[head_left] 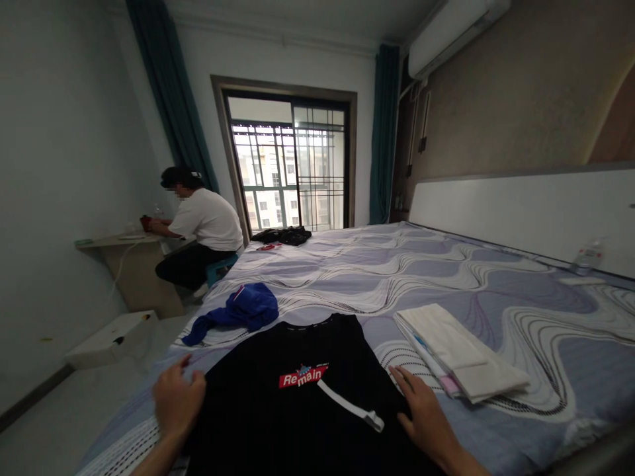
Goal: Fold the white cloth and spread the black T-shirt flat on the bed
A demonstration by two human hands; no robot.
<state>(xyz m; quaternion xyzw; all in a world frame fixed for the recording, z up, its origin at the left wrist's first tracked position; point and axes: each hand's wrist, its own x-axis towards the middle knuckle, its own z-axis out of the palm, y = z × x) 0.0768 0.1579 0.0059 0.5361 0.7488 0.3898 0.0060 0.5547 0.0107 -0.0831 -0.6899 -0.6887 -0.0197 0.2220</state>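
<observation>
A black T-shirt [278, 423] with a red "Remain" print lies spread on the bed, neck opening facing away. Across its front rests a white strap [344, 402]. My left hand [179, 396] is beside the shirt's left edge, fingers apart and holding nothing. On the other side, my right hand [421, 413] is at the shirt's right edge, its fingers apart with nothing between them. Beyond the shirt to the left is a crumpled blue garment [253, 306]. Folded white cloths [451, 344] lie to the right of the shirt.
The bed [367, 277] has a wavy-patterned sheet. Dark clothing [285, 235] lies at its far edge, and a clear bottle [589, 256] is at the right. A person [206, 218] sits at a small desk [133, 264] on the left; a white box [114, 337] is on the floor.
</observation>
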